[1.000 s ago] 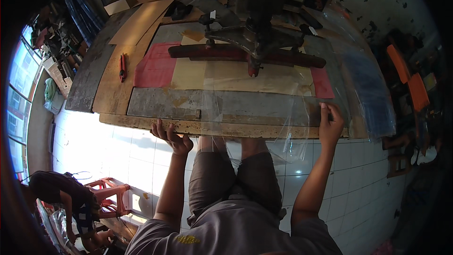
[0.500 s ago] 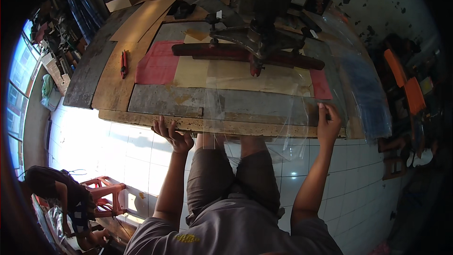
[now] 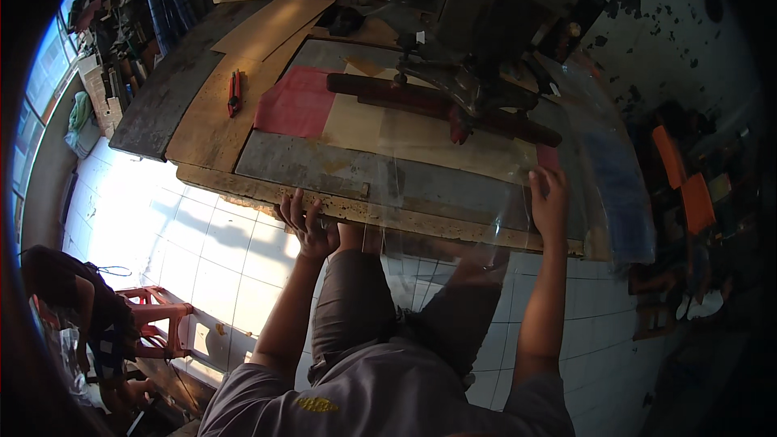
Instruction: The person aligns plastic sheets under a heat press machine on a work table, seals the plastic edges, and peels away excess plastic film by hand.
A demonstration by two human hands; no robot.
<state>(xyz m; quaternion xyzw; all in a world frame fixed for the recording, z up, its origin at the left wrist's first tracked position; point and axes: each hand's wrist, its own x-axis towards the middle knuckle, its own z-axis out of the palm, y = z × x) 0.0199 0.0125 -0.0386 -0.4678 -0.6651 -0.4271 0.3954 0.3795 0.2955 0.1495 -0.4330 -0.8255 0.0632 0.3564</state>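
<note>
Since the earlier frame our left hand [image 3: 310,225] is sitting a little further along the near edge, and the clear plastic sheet [image 3: 518,186] is lying flatter over the right half of the tabletop [image 3: 202,133]; our right hand [image 3: 550,198] is hardly shifting.

Hands: the left is curling its fingers up over the tabletop's front edge, at 7 o'clock from the sheet's centre; we cannot tell whether it is pinching the film or only the board. The right is lying open and flat, palm down, pressing the sheet near its front right corner.

The sheet is covering the grey board [image 3: 348,170] and running out past the tabletop at 3 o'clock, where it is hanging free. The dark red bar [image 3: 421,101] of the press is lying across at 12 o'clock.

Judgement: we are smoothing best by keeping the right palm flat as an anchor and drawing the near edge taut and even, working wrinkles outward. The red cutter [image 3: 234,91] is resting at 10 o'clock, well apart.
</note>
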